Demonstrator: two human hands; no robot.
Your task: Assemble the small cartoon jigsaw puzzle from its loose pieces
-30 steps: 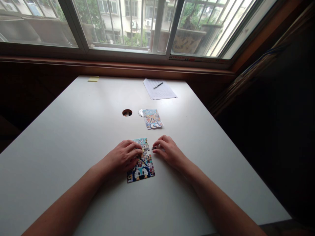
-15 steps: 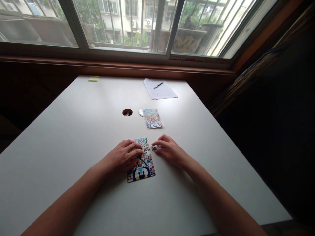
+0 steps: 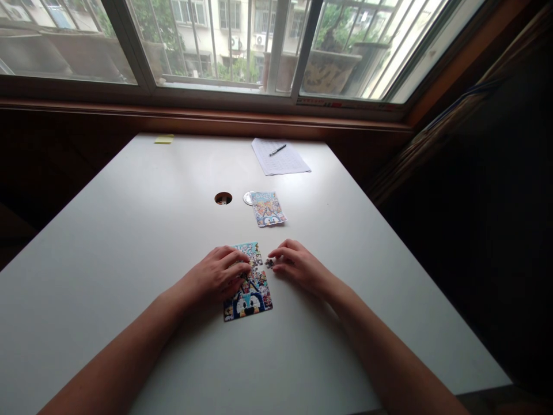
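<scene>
A small colourful jigsaw puzzle with a blue cartoon face lies on the white table in front of me. My left hand rests on its left half, fingers curled and pressing down on the pieces. My right hand sits just right of the puzzle's upper corner. Its fingertips touch a loose dark puzzle piece lying on the table beside the puzzle's edge.
A reference picture card lies farther back, next to a round metal cap and a cable hole. A sheet of paper with a pen sits near the window. A yellow sticky pad is at the far left edge.
My right hand has slid slightly right and back, and the loose piece now shows beside its fingertips on the table. My left hand has stayed on the puzzle.
</scene>
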